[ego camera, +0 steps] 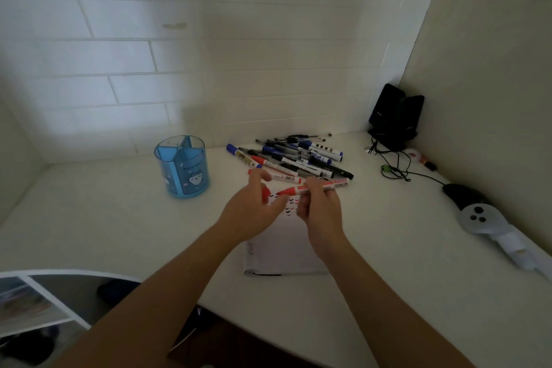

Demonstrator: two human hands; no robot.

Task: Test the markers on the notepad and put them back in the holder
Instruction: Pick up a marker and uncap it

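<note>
Right hand [316, 206] fingers grip red-and-white plastic marker [331, 183]; left hand [248, 212] fingers pinch small red cap [264, 193], I judge — fumbled recapping: cap rolls off white bench [388, 248].

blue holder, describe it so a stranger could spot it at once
On the white desk, look left of the marker pile. The holder stands alone there: a see-through blue round tub split into compartments, white cat on its front.

L of marker pile [294, 158] is set holder [182, 169]; notepad [283, 251] is laid in front. In rear-R corner, speakers [394, 116] are tucked.
</note>
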